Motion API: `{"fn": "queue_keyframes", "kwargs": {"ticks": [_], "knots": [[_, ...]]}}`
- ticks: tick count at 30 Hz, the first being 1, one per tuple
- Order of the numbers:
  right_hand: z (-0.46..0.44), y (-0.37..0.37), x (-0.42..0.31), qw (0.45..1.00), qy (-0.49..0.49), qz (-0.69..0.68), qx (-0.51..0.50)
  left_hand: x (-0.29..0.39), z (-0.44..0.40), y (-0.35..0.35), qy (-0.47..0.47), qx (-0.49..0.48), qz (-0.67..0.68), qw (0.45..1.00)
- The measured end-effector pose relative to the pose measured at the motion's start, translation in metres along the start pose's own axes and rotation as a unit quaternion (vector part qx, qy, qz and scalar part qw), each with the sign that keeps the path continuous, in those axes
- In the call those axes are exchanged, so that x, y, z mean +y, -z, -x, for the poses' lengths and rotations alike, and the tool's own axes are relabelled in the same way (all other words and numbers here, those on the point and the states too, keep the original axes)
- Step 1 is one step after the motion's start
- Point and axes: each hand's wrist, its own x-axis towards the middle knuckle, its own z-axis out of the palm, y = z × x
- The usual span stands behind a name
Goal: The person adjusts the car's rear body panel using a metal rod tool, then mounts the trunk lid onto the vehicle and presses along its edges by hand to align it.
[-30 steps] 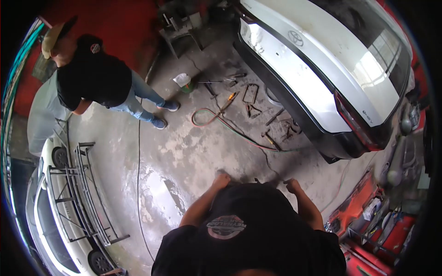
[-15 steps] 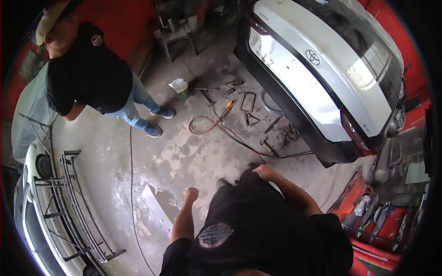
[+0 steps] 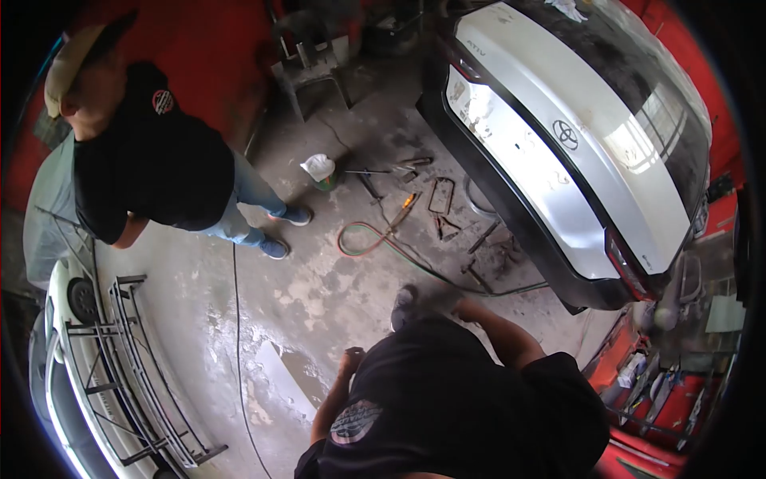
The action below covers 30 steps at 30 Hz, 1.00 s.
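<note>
My left hand [image 3: 349, 361] hangs low at my left side, its fingers curled in, and I see nothing in it. My right hand [image 3: 465, 308] is down by my right leg, smeared and partly dark, so its fingers cannot be made out. Beyond it on the floor lie a hammer-like tool [image 3: 479, 279] and a dark bar [image 3: 483, 237]. A red and green twin hose [image 3: 431, 275] loops across the concrete to a torch with a yellow part [image 3: 409, 200]. A hacksaw frame [image 3: 441, 194] and pliers-like tool [image 3: 447, 229] lie close by.
A silver car's rear [image 3: 550, 152] with a black bumper [image 3: 495, 188] stands at the right. Another person [image 3: 159, 160] stands at the left, near a black metal rack [image 3: 148, 351] and a bucket with white cloth [image 3: 319, 169]. A dark cable [image 3: 238, 319] crosses the floor.
My body has stepped, and one shoe now shows in front. My left hand has moved right and down, closer to my body. The right hand has lowered slightly and blurred.
</note>
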Motion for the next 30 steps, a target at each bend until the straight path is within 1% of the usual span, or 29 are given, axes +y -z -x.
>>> {"fn": "queue_keyframes", "kwargs": {"ticks": [1, 2, 3, 4, 6, 8, 9, 11, 12, 14, 15, 17, 18, 19, 21, 23, 24, 26, 27, 28, 30], "knots": [[-0.015, 0.012, 0.002, 0.999, 0.019, 0.034, -0.007, -0.011, -0.008, 0.010, -0.116, 0.014, -0.046, 0.992], [-0.028, 0.024, 0.005, 0.996, 0.055, -0.049, 0.057, 0.010, -0.011, 0.021, -0.010, 0.021, 0.015, 1.000], [-0.043, 0.035, 0.006, 0.980, 0.089, -0.133, 0.120, 0.038, -0.014, 0.042, 0.097, 0.027, 0.074, 0.992], [-0.054, 0.053, 0.001, 0.976, 0.095, -0.134, 0.142, 0.069, -0.018, 0.061, 0.206, 0.030, 0.129, 0.969], [-0.057, 0.093, -0.025, 0.967, 0.093, -0.147, 0.185, 0.070, -0.034, 0.086, 0.217, 0.014, 0.130, 0.967], [-0.061, 0.116, -0.038, 0.955, 0.079, -0.153, 0.244, 0.046, -0.060, 0.096, 0.110, 0.008, 0.030, 0.993], [-0.060, 0.120, -0.041, 0.961, 0.068, -0.149, 0.223, 0.067, -0.062, 0.100, 0.125, 0.063, 0.084, 0.987], [-0.056, 0.126, -0.048, 0.972, 0.045, -0.141, 0.184, 0.102, -0.074, 0.114, 0.011, 0.078, -0.006, 0.997], [-0.056, 0.114, -0.045, 0.972, 0.036, -0.132, 0.192, 0.101, -0.079, 0.118, -0.045, 0.083, -0.049, 0.994], [-0.046, 0.083, -0.042, 0.971, 0.017, -0.116, 0.208, 0.087, -0.100, 0.124, -0.086, 0.035, -0.106, 0.990], [-0.035, 0.074, -0.045, 0.987, -0.040, -0.072, 0.138, 0.075, -0.115, 0.127, -0.107, 0.011, -0.134, 0.985], [-0.015, 0.026, -0.041, 0.978, -0.088, -0.077, 0.171, 0.065, -0.140, 0.130, -0.136, -0.036, -0.281, 0.949], [-0.001, 0.011, -0.048, 0.974, -0.144, -0.107, 0.140, 0.061, -0.151, 0.139, -0.151, -0.059, -0.353, 0.922], [0.013, -0.001, -0.060, 0.965, -0.198, -0.137, 0.108, 0.055, -0.160, 0.152, -0.178, -0.064, -0.314, 0.931], [0.040, -0.024, -0.090, 0.947, -0.250, -0.191, 0.058, 0.054, -0.175, 0.172, -0.230, -0.071, -0.225, 0.944], [0.048, -0.041, -0.125, 0.926, -0.287, -0.245, 0.023, 0.066, -0.182, 0.199, -0.180, -0.072, -0.164, 0.967], [0.046, -0.046, -0.137, 0.913, -0.304, -0.271, 0.007, 0.057, -0.190, 0.213, -0.166, -0.079, -0.162, 0.970], [0.028, -0.054, -0.158, 0.945, -0.226, -0.220, 0.087, 0.045, -0.206, 0.240, -0.136, -0.091, -0.157, 0.974], [0.021, -0.058, -0.168, 0.955, -0.186, -0.194, 0.127, 0.040, -0.208, 0.252, -0.104, -0.093, -0.165, 0.976], [0.011, -0.061, -0.175, 0.950, -0.190, -0.198, 0.146, 0.035, -0.211, 0.264, -0.090, -0.093, -0.172, 0.977], [-0.021, -0.029, -0.203, 0.940, -0.196, -0.208, 0.185, 0.020, -0.218, 0.286, -0.063, -0.093, -0.187, 0.976]]}}
